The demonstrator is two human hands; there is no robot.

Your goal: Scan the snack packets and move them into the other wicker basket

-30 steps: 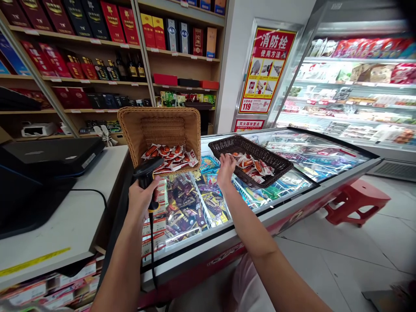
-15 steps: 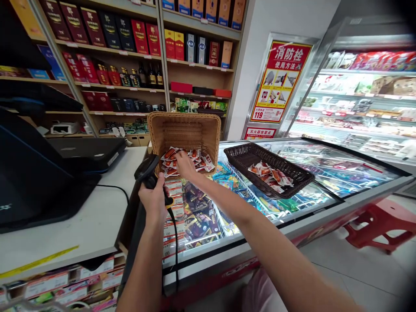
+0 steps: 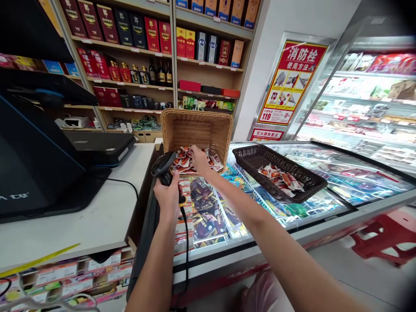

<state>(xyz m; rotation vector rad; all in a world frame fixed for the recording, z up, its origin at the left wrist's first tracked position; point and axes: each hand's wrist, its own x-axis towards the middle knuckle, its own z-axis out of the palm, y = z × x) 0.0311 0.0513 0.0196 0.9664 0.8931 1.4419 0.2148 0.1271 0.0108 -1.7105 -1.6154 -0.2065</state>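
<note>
My left hand [image 3: 167, 197] is wrapped round the grip of a black barcode scanner [image 3: 165, 167] with yellow trim, its cable hanging down. The scanner head is at the front left of a tan wicker basket [image 3: 196, 119], which is tipped with its opening towards me. Inside lie small wrapped sausages [image 3: 182, 161] in clear, red-printed packets. My right hand [image 3: 200, 161] reaches into this basket, fingers bent down among the packets. Its fingertips are partly hidden, so what they grip does not show. To the right, a dark brown basket [image 3: 289, 167] holds several similar sausage packets [image 3: 281, 177].
Both baskets rest on a glass-topped freezer [image 3: 325, 173] full of packaged goods. On the left is a white counter [image 3: 107, 201] with a black checkout terminal [image 3: 42, 164]. Shelves of boxed bottles [image 3: 130, 32] stand behind. A red stool [image 3: 386, 236] is on the floor at right.
The whole view has shifted, so most things appear further right. My right hand has moved slightly within the tan basket, its fingers more bent. My left hand keeps the scanner.
</note>
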